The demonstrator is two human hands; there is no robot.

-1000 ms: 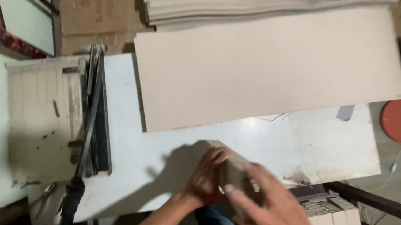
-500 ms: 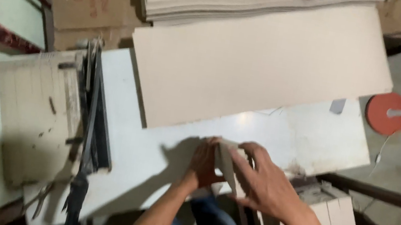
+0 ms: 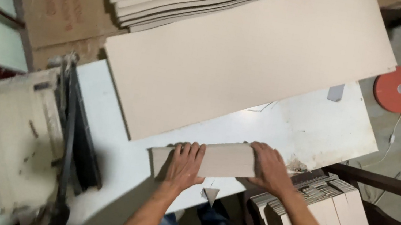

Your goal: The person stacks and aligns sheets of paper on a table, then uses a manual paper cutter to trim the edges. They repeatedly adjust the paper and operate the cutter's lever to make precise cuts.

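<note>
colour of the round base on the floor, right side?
Orange-red round base, with a pale pole rising from it. Head view.

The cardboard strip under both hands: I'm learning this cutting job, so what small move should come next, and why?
Probably slide the cardboard strip left toward the paper cutter. Both the left hand and right hand press it flat on the white table, and the cutter stands apart to its left.
</note>
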